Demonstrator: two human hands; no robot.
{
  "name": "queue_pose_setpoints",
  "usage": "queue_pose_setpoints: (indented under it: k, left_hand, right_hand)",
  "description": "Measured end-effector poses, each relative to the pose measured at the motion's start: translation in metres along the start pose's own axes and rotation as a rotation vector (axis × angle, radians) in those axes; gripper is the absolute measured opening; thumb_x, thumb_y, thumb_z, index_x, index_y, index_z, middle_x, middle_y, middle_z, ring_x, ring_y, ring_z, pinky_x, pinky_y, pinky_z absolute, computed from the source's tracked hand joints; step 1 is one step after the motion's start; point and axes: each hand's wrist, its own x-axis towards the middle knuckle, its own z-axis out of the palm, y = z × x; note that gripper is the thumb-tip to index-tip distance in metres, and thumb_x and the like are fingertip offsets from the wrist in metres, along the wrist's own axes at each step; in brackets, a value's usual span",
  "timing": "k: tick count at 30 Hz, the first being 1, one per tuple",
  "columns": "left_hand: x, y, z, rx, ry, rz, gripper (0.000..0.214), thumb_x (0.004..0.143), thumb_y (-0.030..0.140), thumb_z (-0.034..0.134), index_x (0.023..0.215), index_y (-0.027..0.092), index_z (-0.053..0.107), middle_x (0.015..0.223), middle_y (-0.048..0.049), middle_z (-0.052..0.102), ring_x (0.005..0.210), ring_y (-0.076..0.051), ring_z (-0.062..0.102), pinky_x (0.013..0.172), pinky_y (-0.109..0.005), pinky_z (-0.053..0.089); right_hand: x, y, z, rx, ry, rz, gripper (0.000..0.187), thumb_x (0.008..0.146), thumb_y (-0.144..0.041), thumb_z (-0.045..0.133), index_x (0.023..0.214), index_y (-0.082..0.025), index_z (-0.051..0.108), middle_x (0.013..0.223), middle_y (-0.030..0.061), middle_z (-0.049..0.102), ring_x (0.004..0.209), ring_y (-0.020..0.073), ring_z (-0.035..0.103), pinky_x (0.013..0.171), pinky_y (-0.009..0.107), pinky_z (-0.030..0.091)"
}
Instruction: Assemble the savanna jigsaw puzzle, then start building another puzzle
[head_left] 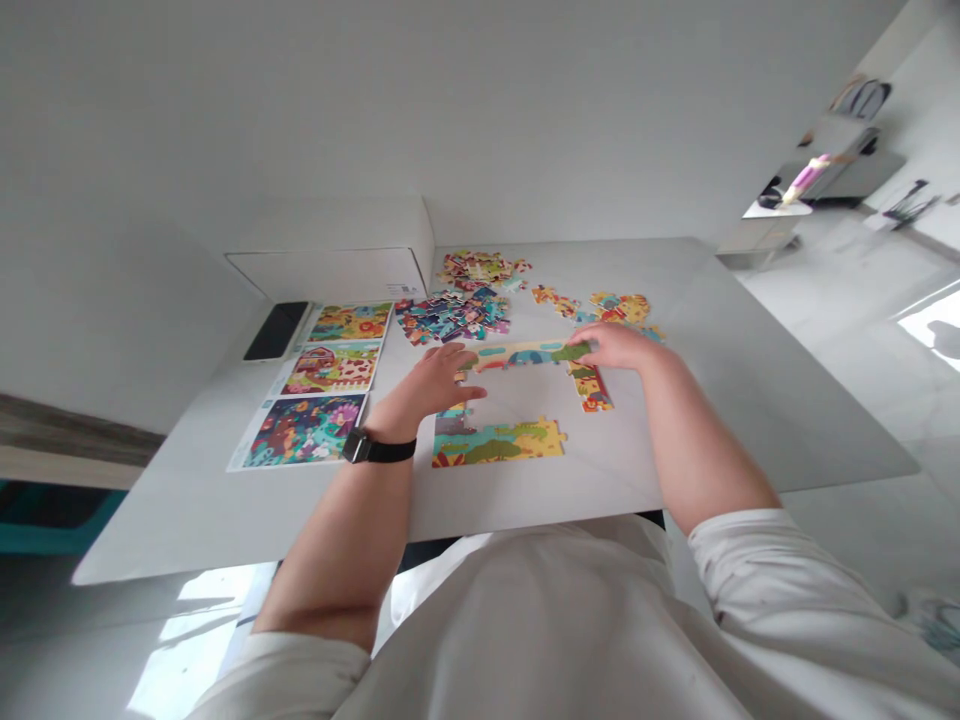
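My left hand rests on the white table with its fingers stretched toward the left end of a joined strip of puzzle pieces. My right hand pinches the right end of that strip. Below the strip hangs a short column of joined pieces. A wider joined section of puzzle lies nearer to me, between my forearms. A black watch is on my left wrist.
Three printed picture sheets lie at the left, with a black phone beyond them. Loose piece piles sit at the back: blue ones, reddish ones, yellow-orange ones. A white box stands against the wall.
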Motion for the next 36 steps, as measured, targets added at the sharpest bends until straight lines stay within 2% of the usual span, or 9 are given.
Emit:
queue_pose_setpoints:
  k: [4,7,12,16,21,25,28,31,36]
  left_hand:
    - [-0.007,-0.007,-0.011,-0.006,-0.214,0.019,0.118,0.075,0.074,0.086,0.172,0.022,0.045,0.181,-0.0168,0.038,0.168,-0.041,0.035,0.139,-0.05,0.028]
    - [-0.01,-0.007,-0.015,-0.004,-0.309,-0.009,0.133,0.067,0.076,0.089,0.177,0.022,0.036,0.187,-0.0197,0.022,0.172,-0.045,0.024,0.139,-0.057,0.025]
    - [-0.011,-0.006,-0.014,-0.014,-0.329,-0.04,0.135,0.065,0.073,0.09,0.178,0.027,0.032,0.188,-0.0203,0.017,0.173,-0.047,0.02,0.138,-0.066,0.022]
    - [-0.01,-0.008,-0.014,-0.031,-0.325,-0.027,0.137,0.064,0.074,0.09,0.178,0.026,0.031,0.188,-0.0205,0.017,0.173,-0.047,0.021,0.138,-0.064,0.023]
    - [-0.009,-0.007,-0.014,-0.021,-0.316,-0.001,0.134,0.065,0.074,0.089,0.178,0.027,0.034,0.189,-0.017,0.017,0.174,-0.043,0.019,0.14,-0.056,0.024]
    - [-0.011,-0.01,-0.018,-0.049,-0.338,0.007,0.137,0.068,0.076,0.088,0.18,0.025,0.029,0.189,-0.0169,0.015,0.175,-0.04,0.017,0.14,-0.053,0.022]
    - [-0.014,-0.018,-0.02,-0.061,-0.347,-0.029,0.139,0.07,0.079,0.085,0.181,0.024,0.023,0.19,-0.017,0.011,0.176,-0.04,0.015,0.14,-0.054,0.022]
    - [-0.016,-0.029,-0.021,-0.012,-0.351,-0.07,0.138,0.069,0.082,0.084,0.181,0.027,0.026,0.19,-0.0166,0.012,0.175,-0.042,0.015,0.139,-0.057,0.025]
    - [-0.017,-0.036,-0.019,0.016,-0.403,-0.048,0.135,0.069,0.08,0.085,0.18,0.032,0.027,0.189,-0.0164,0.015,0.174,-0.042,0.018,0.136,-0.059,0.029]
  right_hand:
    - [0.0,-0.005,0.0,-0.043,-0.064,-0.032,0.043,0.078,-0.022,0.094,0.121,-0.03,0.087,0.139,0.005,0.08,0.134,0.0317,0.072,0.119,0.043,0.055]
    - [-0.002,-0.008,0.001,-0.074,-0.072,-0.032,0.056,0.072,-0.026,0.1,0.126,-0.03,0.085,0.143,0.0062,0.077,0.134,0.033,0.071,0.118,0.044,0.056]
    - [-0.002,-0.009,0.008,-0.114,-0.047,-0.025,0.057,0.068,-0.031,0.103,0.122,-0.033,0.084,0.137,0.0058,0.076,0.126,0.0329,0.073,0.111,0.043,0.059]
    - [-0.001,-0.011,0.012,-0.125,-0.069,0.012,0.055,0.068,-0.03,0.103,0.119,-0.03,0.084,0.136,0.0083,0.076,0.123,0.0344,0.074,0.11,0.043,0.058]
    - [-0.001,-0.012,0.012,-0.102,-0.07,0.011,0.056,0.067,-0.03,0.103,0.119,-0.03,0.083,0.136,0.0084,0.075,0.122,0.0355,0.074,0.11,0.044,0.058]
    - [-0.002,-0.013,0.012,-0.114,-0.08,0.029,0.056,0.067,-0.03,0.102,0.12,-0.03,0.083,0.137,0.0084,0.075,0.125,0.0358,0.073,0.111,0.044,0.058]
    - [-0.002,-0.014,0.012,-0.114,-0.075,0.029,0.055,0.068,-0.03,0.102,0.12,-0.029,0.082,0.137,0.0094,0.075,0.127,0.0367,0.072,0.111,0.045,0.058]
    - [-0.002,-0.014,0.013,-0.13,-0.07,0.021,0.056,0.07,-0.033,0.101,0.122,-0.029,0.081,0.137,0.0101,0.075,0.125,0.0361,0.073,0.108,0.045,0.059]
    - [0.001,-0.009,0.017,-0.159,-0.047,0.017,0.058,0.067,-0.035,0.103,0.121,-0.03,0.082,0.135,0.0083,0.076,0.125,0.0348,0.073,0.109,0.044,0.06]
